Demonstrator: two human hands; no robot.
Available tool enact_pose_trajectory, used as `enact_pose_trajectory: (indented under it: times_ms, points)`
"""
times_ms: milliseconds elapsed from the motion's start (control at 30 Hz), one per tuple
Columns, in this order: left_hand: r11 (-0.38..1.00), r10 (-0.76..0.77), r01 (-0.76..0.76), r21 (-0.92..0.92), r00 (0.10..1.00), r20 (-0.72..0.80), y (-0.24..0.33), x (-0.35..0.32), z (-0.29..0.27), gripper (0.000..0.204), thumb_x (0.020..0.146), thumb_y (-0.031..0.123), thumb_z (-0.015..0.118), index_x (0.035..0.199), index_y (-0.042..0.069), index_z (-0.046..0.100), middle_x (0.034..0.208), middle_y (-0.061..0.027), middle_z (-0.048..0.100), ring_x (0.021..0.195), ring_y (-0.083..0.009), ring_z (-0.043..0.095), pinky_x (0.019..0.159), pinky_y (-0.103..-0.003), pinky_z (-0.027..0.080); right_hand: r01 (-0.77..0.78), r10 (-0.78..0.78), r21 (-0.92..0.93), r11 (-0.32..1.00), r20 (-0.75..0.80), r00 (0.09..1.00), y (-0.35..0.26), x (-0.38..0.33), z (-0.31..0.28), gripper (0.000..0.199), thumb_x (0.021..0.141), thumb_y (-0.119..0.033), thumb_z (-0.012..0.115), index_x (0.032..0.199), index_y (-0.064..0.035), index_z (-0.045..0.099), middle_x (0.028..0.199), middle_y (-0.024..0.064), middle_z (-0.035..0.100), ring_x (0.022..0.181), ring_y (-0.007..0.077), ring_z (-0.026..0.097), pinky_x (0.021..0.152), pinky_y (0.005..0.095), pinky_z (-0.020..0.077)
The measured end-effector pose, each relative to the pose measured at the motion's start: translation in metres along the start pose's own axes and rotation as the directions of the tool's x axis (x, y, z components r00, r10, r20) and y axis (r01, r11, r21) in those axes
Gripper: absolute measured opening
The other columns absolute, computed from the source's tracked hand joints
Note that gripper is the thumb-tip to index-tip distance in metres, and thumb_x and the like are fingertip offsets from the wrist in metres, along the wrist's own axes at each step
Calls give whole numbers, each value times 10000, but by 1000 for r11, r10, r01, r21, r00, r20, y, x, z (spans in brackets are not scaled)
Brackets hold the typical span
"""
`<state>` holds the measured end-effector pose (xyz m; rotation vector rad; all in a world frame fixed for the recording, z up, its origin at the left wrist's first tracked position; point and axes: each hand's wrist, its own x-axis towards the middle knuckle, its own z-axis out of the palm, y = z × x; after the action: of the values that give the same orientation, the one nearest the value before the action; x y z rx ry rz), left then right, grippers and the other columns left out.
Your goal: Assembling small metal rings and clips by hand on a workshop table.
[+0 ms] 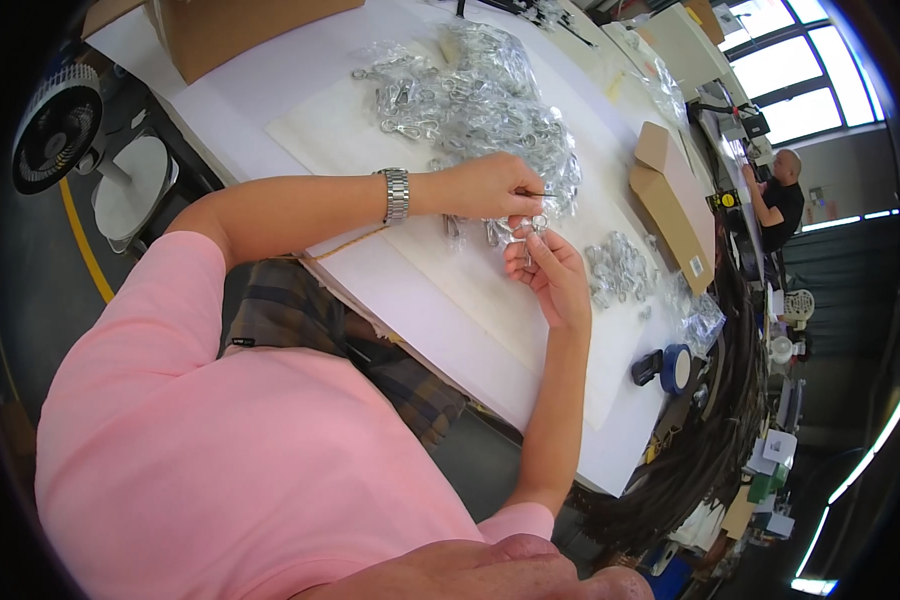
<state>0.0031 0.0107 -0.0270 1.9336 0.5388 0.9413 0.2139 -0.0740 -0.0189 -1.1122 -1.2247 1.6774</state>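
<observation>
My left hand [490, 187], with a metal-band watch [397, 195] on its wrist, is closed around a thin dark tool [537, 194] whose exact kind is too small to tell. Just below it, my right hand [558, 272] pinches a small silver key ring [539, 224] with a metal piece hanging from it. The two hands almost meet over the white-covered table [450, 285]. Beyond them lies a large heap of metal key-ring pieces in clear plastic bags [470, 100]. A smaller pile of bagged pieces [618, 268] is right of my right hand.
An open cardboard box [670, 205] lies at the right, and another [240, 35] stands at the far left. A blue-rimmed tape roll [676, 369] sits near the right table edge, beside dark bundled strands [710, 440]. A fan [58, 130] is at left. Another person [778, 200] works farther off.
</observation>
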Motion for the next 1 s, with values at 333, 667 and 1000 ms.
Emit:
enact_pose_trajectory:
  times_ms: [333,667,1000]
  points:
    - [986,-166,163,-38,983,-85,12,1,0,238,981,261,693,1074,46,732,881,-16,743,816,-80,669,695,-268,504,202,-7,495,845,-367,930,-7,18,2,217,1021,-167,636,1188,-30,655,1278,93,661,1184,218,610,1072,443,481]
    - [784,-311,340,-520,939,145,11,-11,5,259,955,165,707,1096,-52,718,871,-89,744,622,-35,585,512,-196,391,181,-50,535,825,-251,967,5,17,21,433,1077,-326,546,1370,-8,566,1197,111,682,1128,216,622,1100,445,438]
    - [791,-319,393,-470,919,231,16,-11,9,207,969,211,695,900,20,731,778,-54,736,483,-22,433,429,-206,296,326,-281,95,941,-318,905,-2,10,31,493,1110,-341,475,1382,58,575,1267,145,689,999,161,670,836,314,525]
